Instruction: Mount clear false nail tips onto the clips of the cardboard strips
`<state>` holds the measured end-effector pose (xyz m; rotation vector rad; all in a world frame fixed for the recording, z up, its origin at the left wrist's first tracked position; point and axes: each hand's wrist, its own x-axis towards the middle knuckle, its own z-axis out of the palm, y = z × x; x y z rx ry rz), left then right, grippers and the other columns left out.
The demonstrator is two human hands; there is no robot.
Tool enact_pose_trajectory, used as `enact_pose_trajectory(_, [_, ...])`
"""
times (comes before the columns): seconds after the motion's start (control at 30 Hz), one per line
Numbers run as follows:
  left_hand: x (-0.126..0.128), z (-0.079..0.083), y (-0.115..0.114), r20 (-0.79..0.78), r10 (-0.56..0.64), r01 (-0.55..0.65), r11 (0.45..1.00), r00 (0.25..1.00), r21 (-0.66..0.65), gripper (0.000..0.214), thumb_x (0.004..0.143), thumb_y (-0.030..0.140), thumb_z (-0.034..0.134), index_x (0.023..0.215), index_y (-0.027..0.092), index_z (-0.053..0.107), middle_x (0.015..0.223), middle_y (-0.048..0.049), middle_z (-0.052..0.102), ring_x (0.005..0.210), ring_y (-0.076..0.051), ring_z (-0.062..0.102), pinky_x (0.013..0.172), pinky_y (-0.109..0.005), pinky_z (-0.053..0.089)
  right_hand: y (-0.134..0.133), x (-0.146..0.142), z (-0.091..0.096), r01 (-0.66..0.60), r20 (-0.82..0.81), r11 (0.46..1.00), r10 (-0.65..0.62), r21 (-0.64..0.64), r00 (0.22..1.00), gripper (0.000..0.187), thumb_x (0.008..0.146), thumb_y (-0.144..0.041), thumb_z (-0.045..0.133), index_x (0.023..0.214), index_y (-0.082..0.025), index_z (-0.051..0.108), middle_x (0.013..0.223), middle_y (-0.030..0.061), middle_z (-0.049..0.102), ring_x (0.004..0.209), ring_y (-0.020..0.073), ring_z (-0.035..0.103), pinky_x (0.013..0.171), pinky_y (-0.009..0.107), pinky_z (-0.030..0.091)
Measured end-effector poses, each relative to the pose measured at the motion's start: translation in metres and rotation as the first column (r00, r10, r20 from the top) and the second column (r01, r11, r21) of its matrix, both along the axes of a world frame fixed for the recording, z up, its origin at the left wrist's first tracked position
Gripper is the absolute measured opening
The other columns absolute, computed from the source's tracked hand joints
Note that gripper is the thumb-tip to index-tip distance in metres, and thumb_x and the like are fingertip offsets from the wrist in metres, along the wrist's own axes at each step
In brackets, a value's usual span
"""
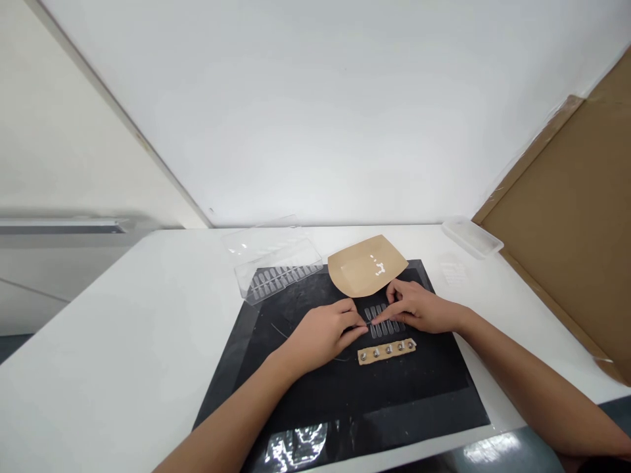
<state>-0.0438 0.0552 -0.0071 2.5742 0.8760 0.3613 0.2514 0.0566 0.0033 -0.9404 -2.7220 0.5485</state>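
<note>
On a black mat [345,394] lies a strip of clear nail tips [384,320] in a row. My left hand [323,335] rests on the mat with thumb and forefinger pinched at the strip's left end. My right hand [419,307] lies just above the strip, its forefinger pressed on the tips near the left hand's pinch. Just below the strip sits a tan cardboard strip [387,350] carrying several small silvery knobs. Whether either hand holds a single tip is too small to make out.
A brown paper tray [367,266] with small white bits stands behind the hands. A clear plastic box [276,266] with more tips is at the mat's back left corner. A white shallow tray [472,236] and a large cardboard sheet [572,223] are on the right.
</note>
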Motion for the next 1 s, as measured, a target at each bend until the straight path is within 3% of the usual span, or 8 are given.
enact_pose_trajectory(0.2, [0.001, 0.002, 0.0, -0.031, -0.012, 0.012, 1.0, 0.999, 0.011, 0.019, 0.106, 0.031, 0.058, 0.104, 0.022, 0.074, 0.097, -0.0027, 0.072, 0.084, -0.018, 0.071, 0.074, -0.027, 0.052, -0.001, 0.0, 0.0, 0.012, 0.016, 1.0, -0.012, -0.005, 1.0, 0.033, 0.11, -0.028, 0.055, 0.133, -0.045, 0.072, 0.107, 0.0034, 0.05, 0.098, 0.0179, 0.053, 0.09, 0.035, 0.041])
enact_pose_trajectory(0.6, [-0.004, 0.003, -0.001, 0.009, -0.125, 0.124, 0.989, 0.992, 0.085, 0.02, 0.106, 0.027, 0.054, 0.104, 0.021, 0.073, 0.114, -0.0048, 0.069, 0.08, -0.014, 0.07, 0.074, -0.027, 0.053, -0.002, -0.002, 0.002, 0.016, 0.02, 1.0, -0.016, 0.002, 1.0, 0.031, 0.11, -0.03, 0.054, 0.129, -0.045, 0.075, 0.105, 0.0035, 0.05, 0.097, 0.0179, 0.053, 0.089, 0.035, 0.041])
enact_pose_trajectory(0.77, [-0.005, 0.006, -0.001, 0.03, -0.203, 0.199, 0.976, 0.979, 0.09, 0.025, 0.107, 0.023, 0.051, 0.094, 0.019, 0.072, 0.1, -0.0038, 0.073, 0.086, -0.016, 0.071, 0.077, -0.025, 0.053, 0.0, -0.001, 0.0, 0.006, 0.001, 1.0, -0.006, 0.004, 1.0, 0.032, 0.11, -0.029, 0.056, 0.13, -0.046, 0.074, 0.105, 0.0032, 0.05, 0.096, 0.0173, 0.053, 0.089, 0.034, 0.041])
enact_pose_trajectory(1.0, [-0.013, 0.011, 0.004, 0.017, -0.161, 0.158, 0.982, 0.987, 0.099, 0.018, 0.105, 0.026, 0.054, 0.098, 0.021, 0.07, 0.093, -0.0025, 0.071, 0.079, -0.015, 0.068, 0.07, -0.026, 0.05, 0.0, -0.001, 0.001, 0.003, -0.01, 1.0, -0.003, -0.006, 1.0, 0.032, 0.11, -0.029, 0.054, 0.13, -0.045, 0.074, 0.105, 0.0036, 0.05, 0.096, 0.0175, 0.053, 0.087, 0.034, 0.041])
